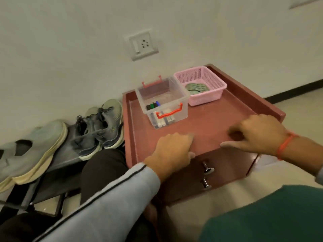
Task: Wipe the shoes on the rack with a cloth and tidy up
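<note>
Two pairs of shoes sit on a dark metal rack [57, 158] at the left: light grey slip-ons [35, 147] and dark grey lace-up sneakers [97, 126]. A folded green patterned cloth [196, 88] lies in a pink basket [209, 98] on the red-brown cabinet [209, 119]. My left hand [173, 149] rests on the cabinet's front edge, fingers on top and thumb over the front. My right hand [258, 135] rests on the top near the same edge, with loosely bent fingers and the thumb pointing left. Neither hand holds anything.
A clear plastic box [162, 102] with red handles holds several markers beside the basket. Two metal knobs [207, 175] stick out of the cabinet front. A wall socket [142, 44] is above. My knee [103, 168] is between rack and cabinet.
</note>
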